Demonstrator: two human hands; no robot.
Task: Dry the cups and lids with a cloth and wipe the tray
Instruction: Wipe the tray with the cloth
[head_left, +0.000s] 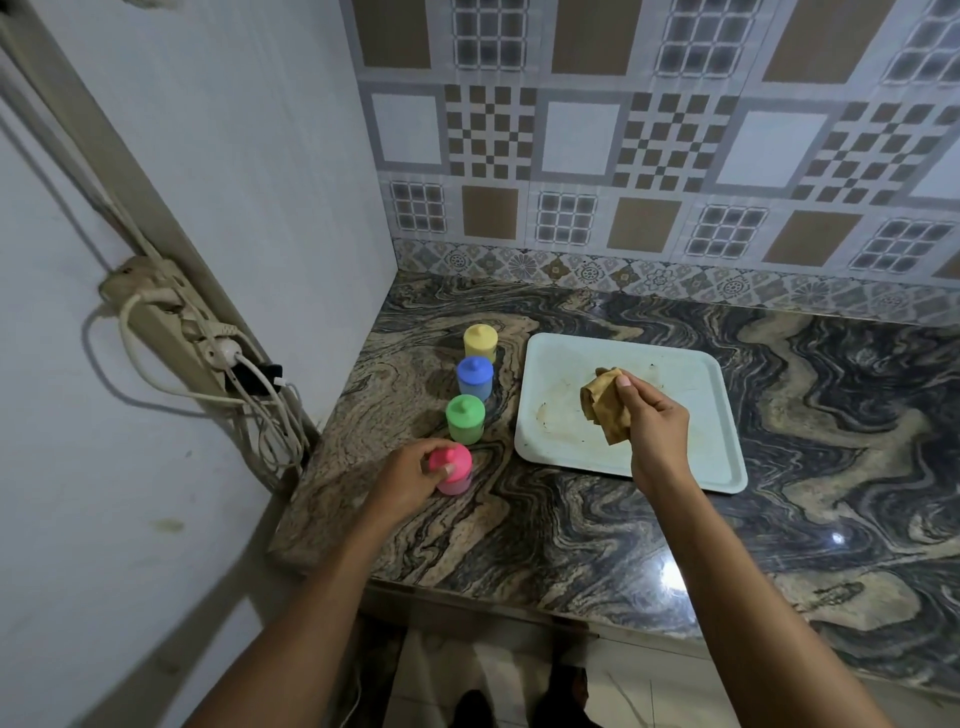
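Left hand grips the lidded pink cup on the marble counter, its fingers hiding part of the lid. Right hand clutches a bunched tan cloth over the stained white tray; contact between cloth and tray cannot be determined. Green cup, blue cup and yellow cup stand lidded in a row left of the tray.

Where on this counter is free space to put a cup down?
Free: the counter right of the tray, the strip between tray and tiled wall, the front between the arms. Crowded: left of the tray, four lidded cups in a row.
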